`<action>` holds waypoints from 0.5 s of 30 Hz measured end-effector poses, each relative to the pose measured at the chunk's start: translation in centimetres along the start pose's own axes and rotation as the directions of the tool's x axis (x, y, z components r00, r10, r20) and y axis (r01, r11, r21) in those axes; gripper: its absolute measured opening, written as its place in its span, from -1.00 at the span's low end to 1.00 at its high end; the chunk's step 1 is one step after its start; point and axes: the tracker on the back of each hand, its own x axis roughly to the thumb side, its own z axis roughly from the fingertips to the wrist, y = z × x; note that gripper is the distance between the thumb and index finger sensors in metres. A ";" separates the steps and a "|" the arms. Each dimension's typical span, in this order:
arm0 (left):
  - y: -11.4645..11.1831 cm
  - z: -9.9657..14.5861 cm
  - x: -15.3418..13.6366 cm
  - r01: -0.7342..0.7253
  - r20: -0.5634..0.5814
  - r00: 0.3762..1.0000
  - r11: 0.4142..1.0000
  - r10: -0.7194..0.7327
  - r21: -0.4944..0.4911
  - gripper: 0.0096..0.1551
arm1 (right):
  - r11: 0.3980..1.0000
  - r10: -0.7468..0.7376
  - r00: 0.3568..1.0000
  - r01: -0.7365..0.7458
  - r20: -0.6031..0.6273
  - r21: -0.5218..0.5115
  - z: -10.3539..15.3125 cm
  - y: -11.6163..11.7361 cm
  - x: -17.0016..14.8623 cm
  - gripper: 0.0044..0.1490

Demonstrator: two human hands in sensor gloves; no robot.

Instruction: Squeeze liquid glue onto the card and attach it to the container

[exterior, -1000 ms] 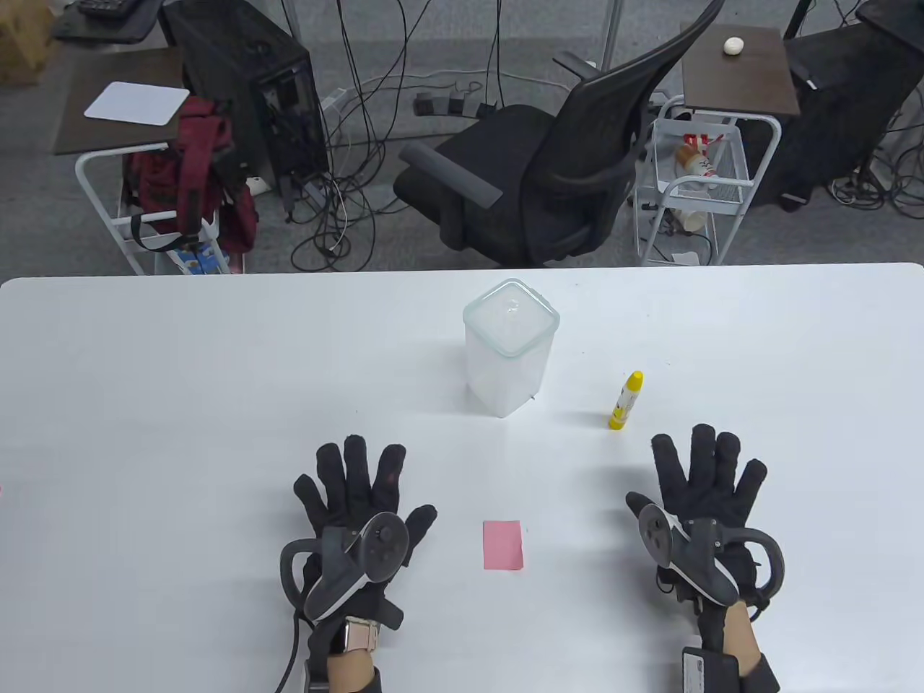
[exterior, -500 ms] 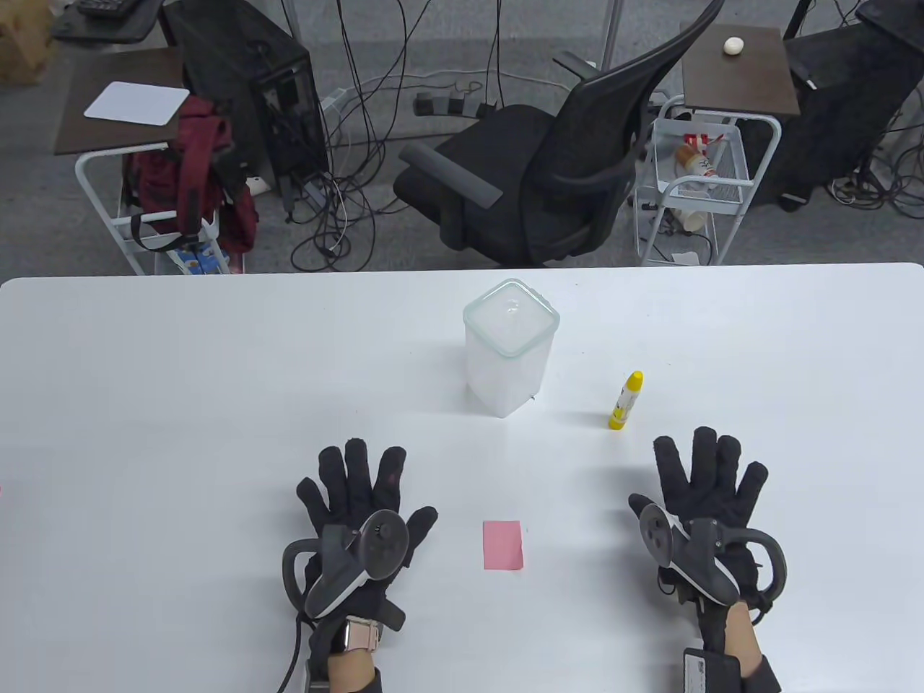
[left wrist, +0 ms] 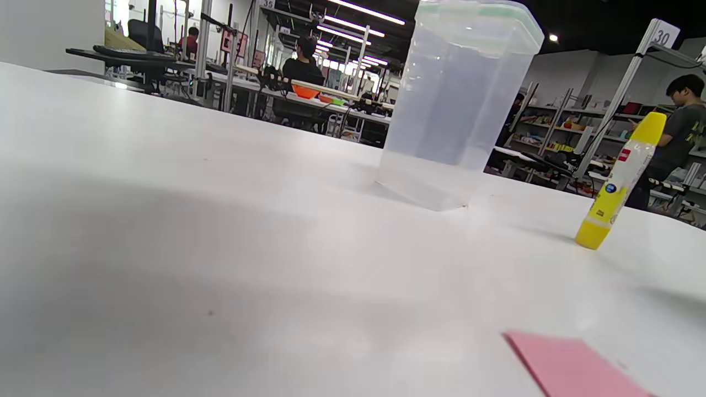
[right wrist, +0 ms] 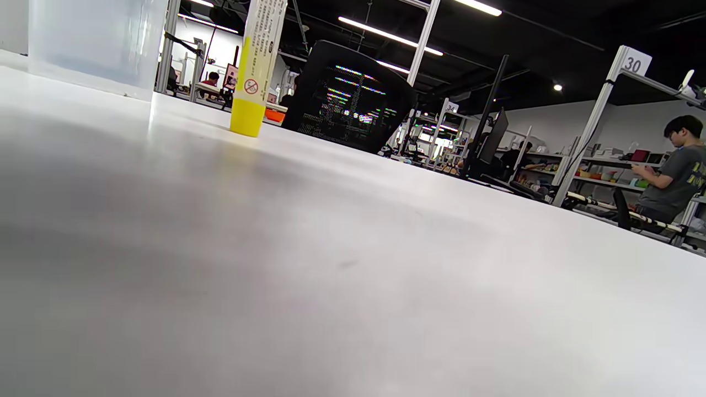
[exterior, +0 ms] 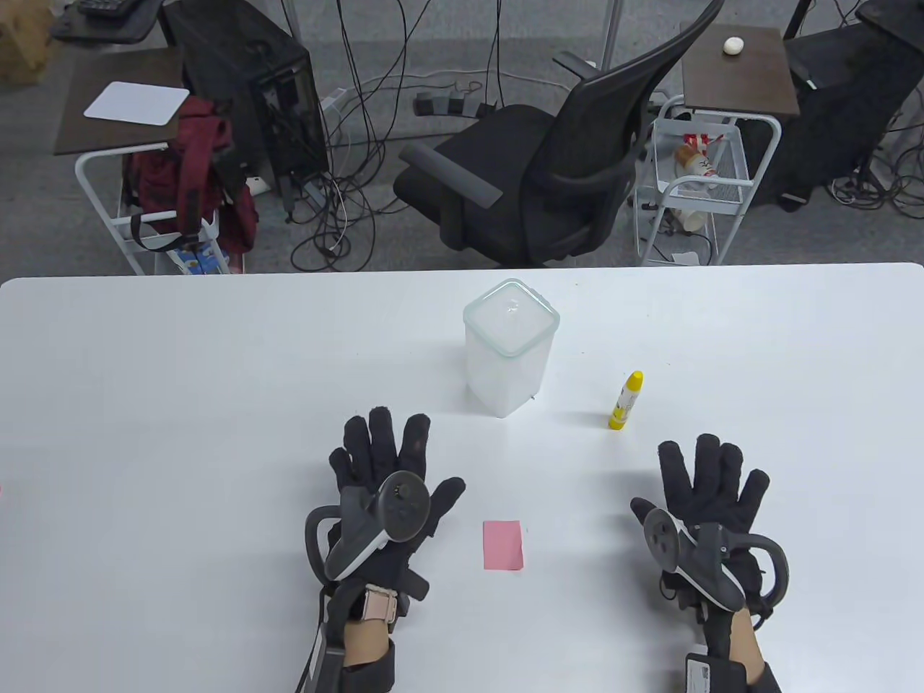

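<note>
A small pink card (exterior: 503, 545) lies flat on the white table (exterior: 180, 375) between my hands; it also shows in the left wrist view (left wrist: 573, 366). A tall clear plastic container (exterior: 510, 346) with a green-rimmed lid stands upright behind it, also in the left wrist view (left wrist: 458, 105). A yellow glue bottle (exterior: 626, 401) stands upright to the container's right, also in the left wrist view (left wrist: 620, 179) and the right wrist view (right wrist: 256, 66). My left hand (exterior: 390, 469) is open with fingers spread, left of the card. My right hand (exterior: 711, 480) is open, fingers spread, below the glue.
Beyond the table's far edge stand a black office chair (exterior: 548, 159), a white wire cart (exterior: 693, 180) and a cart with a red bag (exterior: 188, 173). Cables lie on the floor.
My left hand has moved forward and to the right, toward the container and card. My right hand has shifted only slightly. Card, container and glue have not moved.
</note>
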 end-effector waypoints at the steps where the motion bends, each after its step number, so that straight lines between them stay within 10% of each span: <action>1: 0.6 -0.6 0.5 0.008 0.000 1.000 1.000 -0.008 0.003 0.14 | 1.000 -0.004 1.000 0.004 0.002 0.002 -0.1 0.0 -0.1 0.10; 15: 5.4 -11.3 8.6 0.009 0.015 1.000 1.000 -0.009 -0.002 0.37 | 0.998 -0.061 0.998 0.061 -0.005 0.034 -1.3 0.4 -0.9 0.10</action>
